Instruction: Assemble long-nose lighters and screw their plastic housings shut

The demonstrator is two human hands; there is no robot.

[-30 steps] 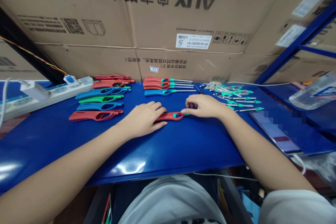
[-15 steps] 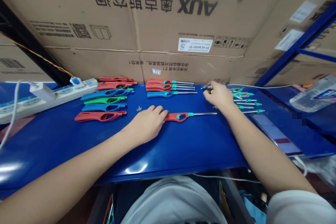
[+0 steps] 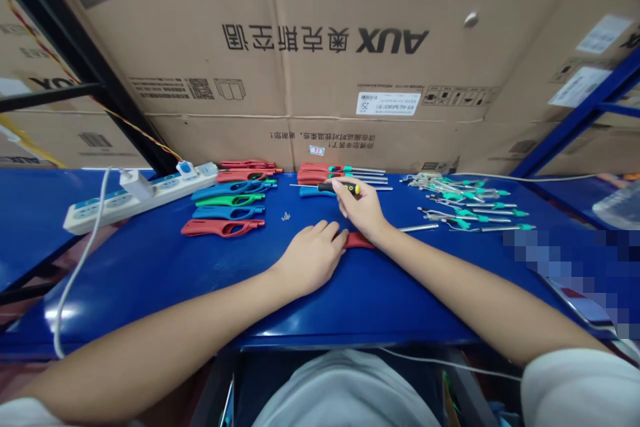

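Note:
My left hand is closed over the handle end of a red gas lighter lying on the blue table. The lighter's metal tube points right, and its middle is partly behind my right wrist. My right hand grips a screwdriver with a black and yellow handle, its thin shaft pointing left. Just behind it lie a blue lighter and several red lighters with metal tubes. A little pile of small screws rests left of my hands.
Several red, blue and green lighter shells lie in a column at left, beside a white power strip with cables. Metal tubes with green parts lie at right. Behind stands a large cardboard box. A phone lies near the front right.
My right hand has moved left with the screwdriver, from beside the tubes to above the red lighter. My left hand stays on the lighter. The camera view has shifted.

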